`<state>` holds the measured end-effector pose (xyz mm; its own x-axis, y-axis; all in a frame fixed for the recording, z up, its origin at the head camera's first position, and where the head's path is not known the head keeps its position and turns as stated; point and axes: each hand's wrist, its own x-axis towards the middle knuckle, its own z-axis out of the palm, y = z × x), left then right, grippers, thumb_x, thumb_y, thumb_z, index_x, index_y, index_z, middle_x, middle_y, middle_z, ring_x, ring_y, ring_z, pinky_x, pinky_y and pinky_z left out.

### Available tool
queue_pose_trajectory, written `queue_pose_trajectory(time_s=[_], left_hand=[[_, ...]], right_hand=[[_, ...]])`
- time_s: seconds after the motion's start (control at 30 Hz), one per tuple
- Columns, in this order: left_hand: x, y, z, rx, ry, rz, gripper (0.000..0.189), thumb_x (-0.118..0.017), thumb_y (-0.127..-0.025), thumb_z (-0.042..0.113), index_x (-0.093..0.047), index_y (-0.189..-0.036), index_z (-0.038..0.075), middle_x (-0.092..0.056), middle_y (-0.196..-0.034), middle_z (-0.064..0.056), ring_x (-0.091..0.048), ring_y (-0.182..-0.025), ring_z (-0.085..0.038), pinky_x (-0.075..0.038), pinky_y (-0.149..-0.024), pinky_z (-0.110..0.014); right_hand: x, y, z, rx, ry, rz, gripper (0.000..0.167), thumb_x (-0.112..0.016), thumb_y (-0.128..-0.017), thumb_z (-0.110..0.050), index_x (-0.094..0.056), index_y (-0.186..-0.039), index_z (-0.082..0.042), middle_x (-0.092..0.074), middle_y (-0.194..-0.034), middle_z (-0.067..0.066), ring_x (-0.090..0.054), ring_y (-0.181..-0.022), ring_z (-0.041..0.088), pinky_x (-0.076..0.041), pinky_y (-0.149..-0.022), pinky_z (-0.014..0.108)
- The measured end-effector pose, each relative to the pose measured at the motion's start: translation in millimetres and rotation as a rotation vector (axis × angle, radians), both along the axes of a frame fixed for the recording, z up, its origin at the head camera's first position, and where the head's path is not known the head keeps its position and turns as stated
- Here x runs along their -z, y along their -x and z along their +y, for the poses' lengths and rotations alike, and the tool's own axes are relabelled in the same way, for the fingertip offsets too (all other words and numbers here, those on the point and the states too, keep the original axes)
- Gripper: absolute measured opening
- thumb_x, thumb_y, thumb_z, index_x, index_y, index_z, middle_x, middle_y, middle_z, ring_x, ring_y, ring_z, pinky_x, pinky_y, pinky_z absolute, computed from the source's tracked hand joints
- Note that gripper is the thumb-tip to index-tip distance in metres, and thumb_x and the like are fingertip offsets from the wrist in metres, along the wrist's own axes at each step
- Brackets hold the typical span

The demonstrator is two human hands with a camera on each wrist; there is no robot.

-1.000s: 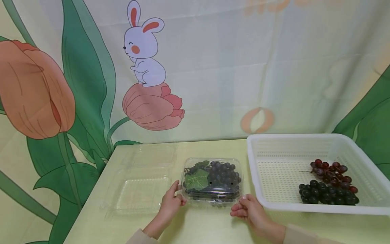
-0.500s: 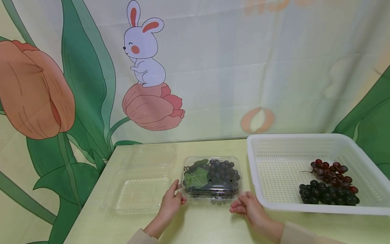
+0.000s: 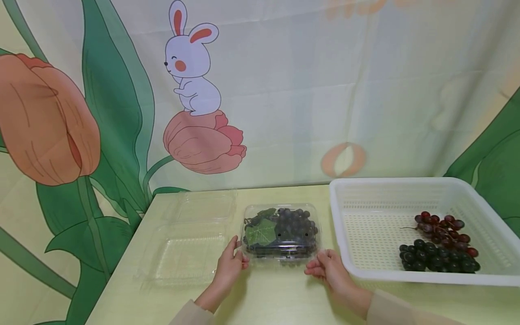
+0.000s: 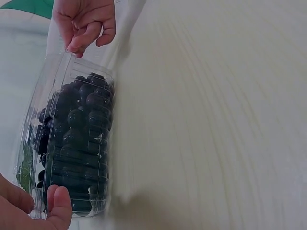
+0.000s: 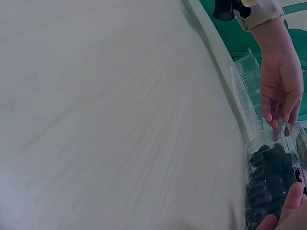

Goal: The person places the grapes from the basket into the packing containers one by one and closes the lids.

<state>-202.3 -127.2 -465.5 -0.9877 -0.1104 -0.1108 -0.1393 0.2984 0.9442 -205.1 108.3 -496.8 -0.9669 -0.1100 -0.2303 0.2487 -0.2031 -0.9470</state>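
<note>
A closed clear plastic clamshell box stands on the table in the head view. Inside it are dark grapes and a green leaf. My left hand pinches its near left corner at the rim, thumb uppermost. At the near right corner, my right hand pinches the rim between thumb and fingers. In the left wrist view, the right hand grips the far end of the box. The right wrist view shows the left hand holding the opposite end.
To the right stands a white plastic basket with red grapes and dark grapes in it. An open clear clamshell lies at the left of the table. A printed curtain hangs behind.
The box of grapes has slid a little away from me and slightly left, with both hands still at its near corners. The basket and the open clamshell stay put.
</note>
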Motion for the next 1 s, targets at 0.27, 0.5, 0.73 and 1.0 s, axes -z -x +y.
queue_pose_trajectory(time_s=[0.27, 0.5, 0.73, 1.0], left_hand=[[0.7, 6.8, 2.9, -0.031, -0.034, -0.034, 0.053, -0.028, -0.09, -0.003, -0.01, -0.14, -0.003, -0.028, -0.136, -0.027, -0.051, -0.075, -0.016, -0.047, -0.061, -0.028], [-0.7, 7.3, 5.5, -0.042, -0.055, -0.057, 0.056, -0.031, -0.09, 0.001, -0.006, -0.141, -0.001, -0.024, -0.137, -0.026, -0.049, -0.078, -0.018, -0.045, -0.059, -0.029], [-1.0, 3.1, 5.4, -0.033, -0.043, -0.036, 0.062, -0.038, -0.09, 0.01, -0.003, -0.139, -0.004, -0.011, -0.14, -0.033, -0.041, -0.112, -0.042, -0.048, -0.07, -0.038], [-1.3, 1.7, 7.2, -0.027, -0.032, -0.003, 0.066, -0.043, -0.09, 0.013, -0.003, -0.139, -0.005, -0.009, -0.14, -0.034, -0.014, -0.128, -0.048, -0.016, -0.102, -0.056]], right_hand=[[-7.5, 5.8, -8.3, 0.052, -0.027, -0.045, 0.016, -0.029, -0.096, -0.012, -0.035, -0.094, 0.002, -0.057, -0.063, -0.001, -0.061, -0.056, 0.009, -0.044, -0.061, 0.024], [0.3, 7.3, -6.9, 0.037, -0.022, -0.048, 0.023, -0.029, -0.096, -0.023, -0.035, -0.098, -0.001, -0.059, -0.062, -0.003, -0.061, -0.055, 0.009, -0.046, -0.057, 0.025], [-13.3, -14.9, -2.2, -0.132, -0.103, -0.185, 0.056, -0.041, -0.089, -0.043, -0.027, -0.12, 0.001, -0.058, -0.074, 0.0, -0.059, -0.059, 0.011, -0.043, -0.054, 0.026], [-37.8, -29.3, 12.0, -0.366, -0.13, -0.186, 0.064, -0.043, -0.085, -0.054, -0.036, -0.119, 0.0, -0.059, -0.086, 0.001, -0.058, -0.073, 0.015, -0.045, -0.062, 0.03]])
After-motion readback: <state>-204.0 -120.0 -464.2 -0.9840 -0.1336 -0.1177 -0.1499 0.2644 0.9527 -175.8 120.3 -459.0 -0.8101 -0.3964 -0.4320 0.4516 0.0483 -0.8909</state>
